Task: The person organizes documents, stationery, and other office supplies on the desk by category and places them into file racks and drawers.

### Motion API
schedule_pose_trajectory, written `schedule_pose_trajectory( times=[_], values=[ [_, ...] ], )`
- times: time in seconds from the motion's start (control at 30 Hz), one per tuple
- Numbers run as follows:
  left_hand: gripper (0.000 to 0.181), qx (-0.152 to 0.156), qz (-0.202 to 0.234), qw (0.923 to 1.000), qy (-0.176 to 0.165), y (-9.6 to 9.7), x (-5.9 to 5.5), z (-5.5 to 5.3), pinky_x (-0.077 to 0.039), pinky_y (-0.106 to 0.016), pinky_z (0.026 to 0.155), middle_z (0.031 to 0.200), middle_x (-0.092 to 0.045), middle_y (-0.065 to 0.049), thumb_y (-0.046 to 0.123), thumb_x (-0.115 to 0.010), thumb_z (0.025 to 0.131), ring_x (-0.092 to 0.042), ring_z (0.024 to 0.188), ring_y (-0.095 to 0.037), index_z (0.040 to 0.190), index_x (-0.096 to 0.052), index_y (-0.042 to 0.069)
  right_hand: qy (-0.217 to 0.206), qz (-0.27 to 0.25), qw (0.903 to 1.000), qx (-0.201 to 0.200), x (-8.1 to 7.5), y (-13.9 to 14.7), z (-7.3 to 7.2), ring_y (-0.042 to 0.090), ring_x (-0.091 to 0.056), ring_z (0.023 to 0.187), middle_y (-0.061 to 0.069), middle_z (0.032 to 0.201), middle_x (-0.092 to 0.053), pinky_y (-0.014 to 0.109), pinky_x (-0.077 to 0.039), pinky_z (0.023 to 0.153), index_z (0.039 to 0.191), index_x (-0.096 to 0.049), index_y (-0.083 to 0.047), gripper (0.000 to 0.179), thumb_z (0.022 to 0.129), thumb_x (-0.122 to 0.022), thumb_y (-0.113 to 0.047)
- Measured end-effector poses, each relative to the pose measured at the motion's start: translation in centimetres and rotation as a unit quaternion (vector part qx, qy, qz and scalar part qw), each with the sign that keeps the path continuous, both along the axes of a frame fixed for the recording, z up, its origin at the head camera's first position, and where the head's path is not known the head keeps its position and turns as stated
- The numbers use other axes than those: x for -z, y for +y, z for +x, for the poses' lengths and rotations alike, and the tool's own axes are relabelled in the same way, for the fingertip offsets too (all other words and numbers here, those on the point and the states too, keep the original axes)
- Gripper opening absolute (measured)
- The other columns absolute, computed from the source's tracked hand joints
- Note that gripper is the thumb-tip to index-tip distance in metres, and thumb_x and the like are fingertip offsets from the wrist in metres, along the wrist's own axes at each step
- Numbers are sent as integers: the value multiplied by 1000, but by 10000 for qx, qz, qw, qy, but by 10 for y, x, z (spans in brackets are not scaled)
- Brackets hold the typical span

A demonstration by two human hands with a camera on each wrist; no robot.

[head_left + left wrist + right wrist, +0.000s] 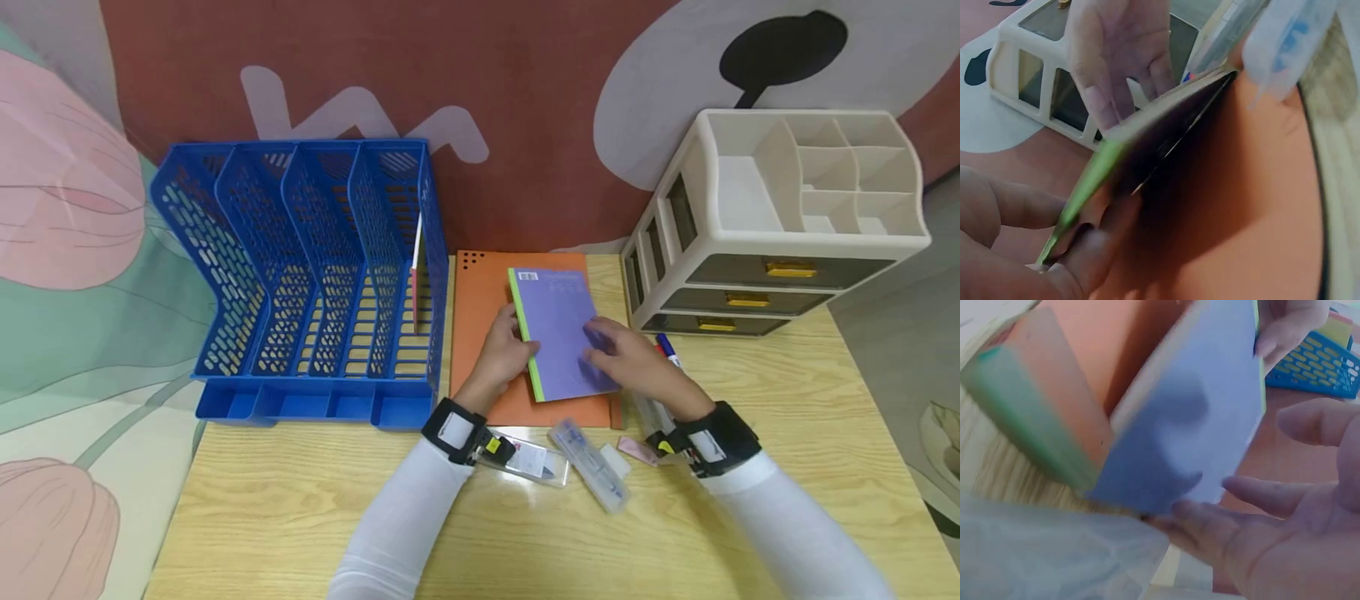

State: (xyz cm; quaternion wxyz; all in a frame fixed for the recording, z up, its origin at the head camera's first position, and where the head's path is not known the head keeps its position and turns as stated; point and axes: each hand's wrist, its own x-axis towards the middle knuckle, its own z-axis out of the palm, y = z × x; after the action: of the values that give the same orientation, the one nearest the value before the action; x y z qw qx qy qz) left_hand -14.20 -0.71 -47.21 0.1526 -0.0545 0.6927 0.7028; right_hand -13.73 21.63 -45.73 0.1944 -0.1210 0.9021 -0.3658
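Note:
A purple notebook (562, 333) with a lime-green spine strip is held tilted above an orange folder (480, 367). My left hand (501, 354) pinches it at the green spine, thumb on the cover and fingers beneath; the left wrist view shows this grip on the green edge (1085, 187). On the other side, my right hand (637, 367) is at the notebook's right edge. In the right wrist view its fingers (1260, 494) reach the purple cover (1197, 425) loosely extended, the thumb standing apart from it.
A blue file rack (322, 387) stands at left, a thin red-and-white item (416, 283) in its rightmost slot. At right is a white drawer organizer (705, 242). Nearer lie clear cases (592, 467), a white block (615, 461), a pink piece (637, 450) and markers (667, 348).

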Motion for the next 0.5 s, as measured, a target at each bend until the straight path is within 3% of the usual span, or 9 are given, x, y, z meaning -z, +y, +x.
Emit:
schedule_pose_trajectory(
  times=[0.17,0.3,0.4,0.5],
  values=[
    [65,119,481,9987,-91,-9,-10,3,-64,-39,63,128,-65,-24,-17,-51,94,-73,89,-34,151,-36,13,-182,-606,9971,431,-4,8,0,48,-52,137,28,162,-36,56,-54,101,159,-33,2,60,106,-54,-18],
    [63,323,494,9979,268,-16,-19,6,-64,-38,66,127,-67,-23,-16,-51,95,-73,90,-30,150,-41,14,-147,-1401,9877,678,-8,14,0,46,-51,139,27,162,-35,33,-56,101,159,-30,4,59,107,-53,-14],
    [60,575,98,9953,778,-21,-25,11,-64,-38,76,131,-68,-20,-14,-53,96,-74,99,-29,149,-48,14,-378,-2202,9702,938,-11,17,0,30,-59,132,28,161,-37,21,-55,98,157,-31,5,57,107,-52,-13],
    [57,830,-459,9849,1449,-26,-32,18,-63,-34,83,135,-68,-16,-12,-56,97,-72,111,-29,147,-54,15,-830,-3189,9377,1102,-15,20,0,13,-64,123,21,158,-43,27,-56,100,156,-34,5,53,109,-49,-15]
  ],
)
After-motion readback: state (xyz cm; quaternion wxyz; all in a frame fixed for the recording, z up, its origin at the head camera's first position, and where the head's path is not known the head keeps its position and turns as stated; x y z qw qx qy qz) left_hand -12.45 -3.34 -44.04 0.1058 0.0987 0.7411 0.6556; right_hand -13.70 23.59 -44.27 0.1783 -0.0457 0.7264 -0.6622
